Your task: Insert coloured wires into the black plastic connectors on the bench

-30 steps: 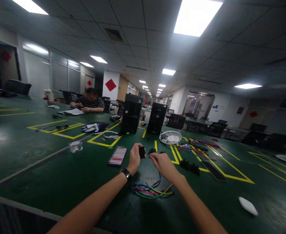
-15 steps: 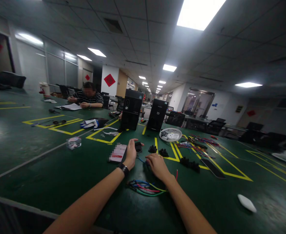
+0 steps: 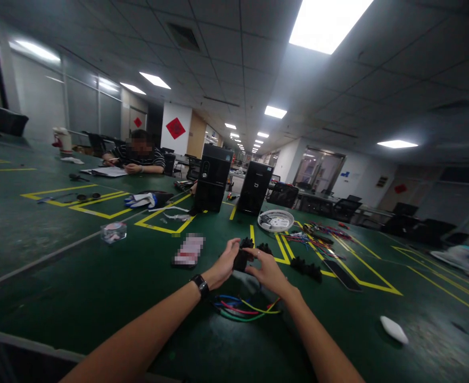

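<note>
Between my two hands is a small black block-shaped part point(image 3: 240, 260), held just above the table. My left hand point(image 3: 223, 266), with a watch on its wrist, is closed on the block's left side. On the other side, the fingers and thumb of my right hand point(image 3: 268, 270) grip its right edge. Whether a wire is in the right fingers I cannot tell. Below the hands lies a bundle of coloured wires point(image 3: 244, 315), blue, red, yellow and green. Just behind the block are small black toothed parts point(image 3: 264, 248), partly hidden by the fingers.
A phone point(image 3: 188, 250) lies left of my hands. Beyond stand two black computer towers point(image 3: 214, 178) and a white round basket point(image 3: 276, 227). To the right are black parts point(image 3: 306, 267), loose wires point(image 3: 318, 239), a dark flat slab point(image 3: 342, 275) and a white object point(image 3: 394, 330). A person point(image 3: 142, 157) sits at far left.
My right hand has moved up from the wires to the black block, and my left hand has brought the block right and slightly nearer. The view has shifted slightly.
</note>
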`<action>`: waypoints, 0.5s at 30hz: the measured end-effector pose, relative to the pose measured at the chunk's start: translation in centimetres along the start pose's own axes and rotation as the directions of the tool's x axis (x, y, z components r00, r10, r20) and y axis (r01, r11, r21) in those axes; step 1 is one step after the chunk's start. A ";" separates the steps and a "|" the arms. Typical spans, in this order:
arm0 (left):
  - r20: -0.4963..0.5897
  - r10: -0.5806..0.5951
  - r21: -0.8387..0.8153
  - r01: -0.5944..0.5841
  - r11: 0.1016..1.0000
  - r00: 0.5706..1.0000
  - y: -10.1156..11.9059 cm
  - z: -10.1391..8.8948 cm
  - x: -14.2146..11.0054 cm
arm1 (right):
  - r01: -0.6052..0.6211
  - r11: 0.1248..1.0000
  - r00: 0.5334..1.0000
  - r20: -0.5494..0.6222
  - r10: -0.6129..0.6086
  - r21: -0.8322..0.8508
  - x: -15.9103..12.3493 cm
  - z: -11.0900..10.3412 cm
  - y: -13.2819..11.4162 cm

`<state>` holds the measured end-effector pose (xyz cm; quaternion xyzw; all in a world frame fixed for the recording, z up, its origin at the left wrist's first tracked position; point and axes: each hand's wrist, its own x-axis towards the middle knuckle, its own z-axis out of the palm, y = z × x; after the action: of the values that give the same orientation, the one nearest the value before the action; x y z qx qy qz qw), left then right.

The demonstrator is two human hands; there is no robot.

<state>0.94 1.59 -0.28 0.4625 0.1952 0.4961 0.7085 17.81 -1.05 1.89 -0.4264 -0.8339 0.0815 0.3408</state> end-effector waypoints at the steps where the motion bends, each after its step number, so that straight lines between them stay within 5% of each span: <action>1: 0.003 -0.005 -0.011 0.005 1.000 1.000 0.0 0.1 -0.1 | -0.002 1.000 1.000 0.008 0.002 -0.002 0.0 -0.2 -0.3; 9: 0.011 -0.007 0.009 0.007 1.000 1.000 -0.3 0.8 -0.3 | 0.052 0.983 0.997 0.073 -0.039 -0.177 -0.3 -1.7 -1.4; 12: 0.017 0.064 0.293 -0.067 0.954 0.998 -0.6 0.5 -0.3 | -0.025 0.946 0.998 0.048 0.043 -0.322 0.1 -3.3 1.1; 15: 0.170 0.184 0.650 -0.250 0.718 0.968 -0.5 0.0 -0.7 | -0.244 0.833 0.964 -0.026 0.266 -0.496 0.3 -5.6 5.3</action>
<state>0.91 0.91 -0.78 0.7269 0.2703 0.4509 0.4418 24.74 1.58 4.03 -0.6047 -0.7698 -0.0807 0.1875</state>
